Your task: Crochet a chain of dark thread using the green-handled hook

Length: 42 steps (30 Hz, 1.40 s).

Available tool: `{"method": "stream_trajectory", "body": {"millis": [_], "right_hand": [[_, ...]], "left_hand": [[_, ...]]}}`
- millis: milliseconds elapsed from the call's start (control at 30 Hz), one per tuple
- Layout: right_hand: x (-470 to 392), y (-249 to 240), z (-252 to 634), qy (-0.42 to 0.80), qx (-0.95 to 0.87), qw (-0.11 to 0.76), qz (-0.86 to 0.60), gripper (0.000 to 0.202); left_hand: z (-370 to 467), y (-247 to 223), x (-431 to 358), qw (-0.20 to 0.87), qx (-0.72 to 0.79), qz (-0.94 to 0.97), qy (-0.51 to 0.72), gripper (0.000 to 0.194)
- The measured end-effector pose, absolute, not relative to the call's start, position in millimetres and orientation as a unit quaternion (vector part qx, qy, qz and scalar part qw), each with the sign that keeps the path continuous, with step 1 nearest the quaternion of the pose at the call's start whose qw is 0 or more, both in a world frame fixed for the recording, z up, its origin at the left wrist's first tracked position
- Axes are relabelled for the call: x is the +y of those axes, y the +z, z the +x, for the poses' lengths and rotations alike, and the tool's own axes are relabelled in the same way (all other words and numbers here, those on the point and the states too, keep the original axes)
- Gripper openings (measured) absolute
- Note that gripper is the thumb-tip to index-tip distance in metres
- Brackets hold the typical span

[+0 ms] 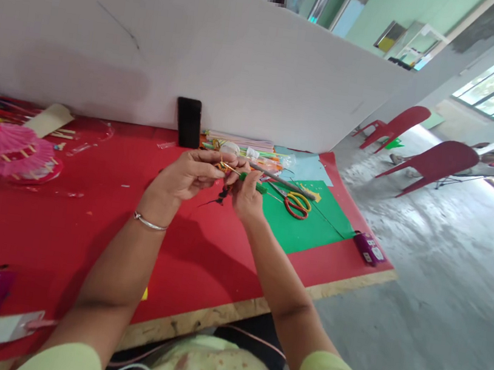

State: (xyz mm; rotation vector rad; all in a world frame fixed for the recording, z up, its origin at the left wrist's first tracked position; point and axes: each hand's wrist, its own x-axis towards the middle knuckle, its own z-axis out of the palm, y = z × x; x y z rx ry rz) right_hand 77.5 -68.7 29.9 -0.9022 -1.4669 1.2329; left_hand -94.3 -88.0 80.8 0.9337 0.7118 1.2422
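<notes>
My left hand (194, 171) is pinched around a small gold-and-orange piece (222, 167), with its fingertips meeting those of the other hand. My right hand (248, 196) is closed on a thin tool with a green handle (261, 187), its slim shaft pointing at the gold piece. A dark, wispy bit (221, 197) hangs below the fingers. A long grey rod (284, 181) slants to the right from behind the right fingers; whether it is held cannot be made out. Scissors (298, 205) with red and yellow handles lie just right of the right hand.
A green sheet (299, 238) lies on the red tabletop (104, 220). A phone (188, 123) leans on the white partition (157, 38). Pink frilled craft (12, 152) sits at left. Purple devices (369, 248) rest at the right edge and near left. Packets (252, 149) lie behind my hands.
</notes>
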Motion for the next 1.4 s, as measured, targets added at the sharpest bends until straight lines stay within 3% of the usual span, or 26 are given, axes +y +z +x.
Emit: {"method": "stream_trajectory", "body": {"millis": [133,533,767,933,1033,1167,1400], "right_hand": [[-61,32,100,0.437,-0.664,0.536,-0.284,0.086],[-52,66,131,0.297,-0.822,0.461,-0.15,0.063],[-59,71,135,0.451,-0.761,0.415,-0.212,0.07],[-67,48,113,0.658,-0.524,0.462,-0.282,0.077],[-70,40,98,0.72,-0.416,0.467,-0.3,0.084],[-71,38,87,0.768,-0.306,0.467,-0.314,0.08],[-71,40,90,0.775,-0.311,0.433,-0.34,0.078]], "left_hand": [[-96,81,-88,0.666,0.315,0.426,0.526,0.037],[-103,71,-81,0.667,0.326,0.447,0.499,0.038],[-102,73,-83,0.661,0.322,0.468,0.49,0.031],[-85,74,-85,0.607,0.33,0.479,0.542,0.031],[-76,72,-86,0.531,0.361,0.48,0.598,0.03],[-74,72,-88,0.458,0.397,0.504,0.616,0.031],[-71,75,-92,0.387,0.455,0.536,0.596,0.033]]}}
